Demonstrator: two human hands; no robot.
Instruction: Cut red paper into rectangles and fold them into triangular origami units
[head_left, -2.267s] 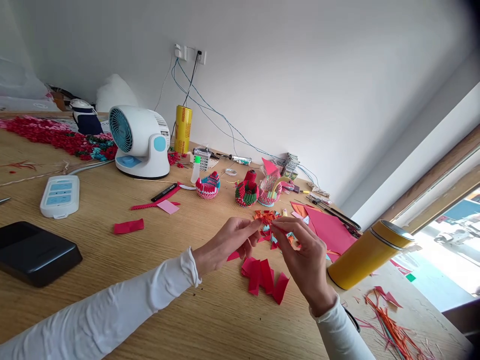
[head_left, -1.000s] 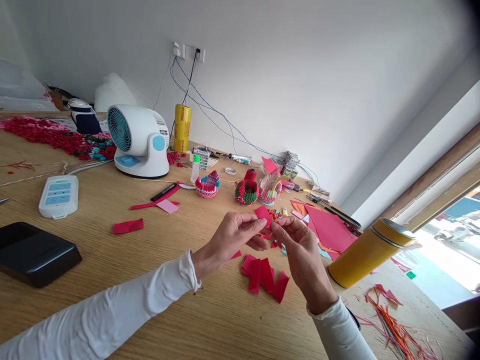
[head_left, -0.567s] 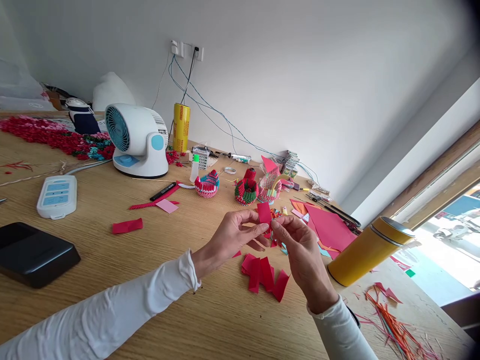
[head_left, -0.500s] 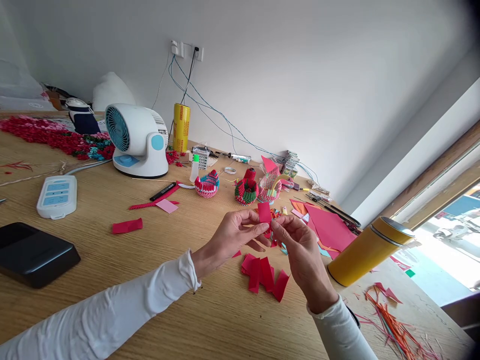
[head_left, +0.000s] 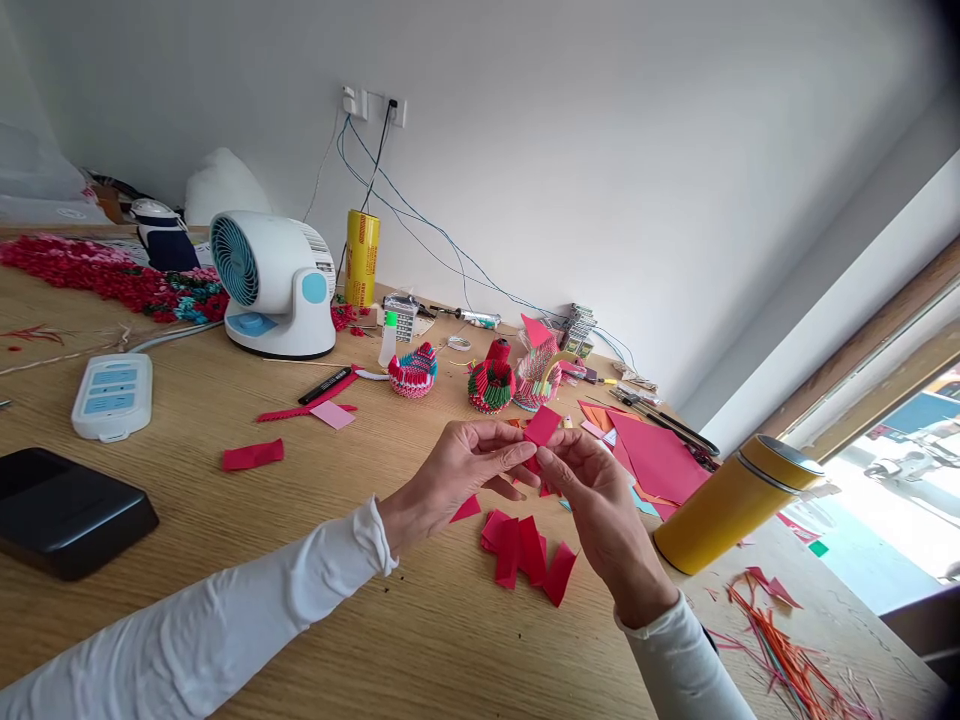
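- Presently, the left hand (head_left: 442, 470) and right hand (head_left: 600, 495) are meeting above the counter (head_left: 450, 625), both pinching one red slip (head_left: 544, 425).
- Hold: thumbs and fingers are bearing on its lower part; probably this is steadying the small paper from both sides while leaving the upper part free and in sight.
- Grip state: left and right are each closing on the red slip; the exact contact under the fingers is being hidden.
- Position: the slip is lying between the two grips, its visible part tilting and projecting just beyond the fingertips, toward the far side.
- Supply: loose red slips (head_left: 531, 552) are overlapping on the near side of the hands, presumably for easy reach.
- Surroundings: a large red sheet (head_left: 664, 455) is lying to the right, near a yellow flask (head_left: 731, 510); a green-and-red paper piece (head_left: 491, 385) is standing farther back, perhaps to leave the near area for handwork.
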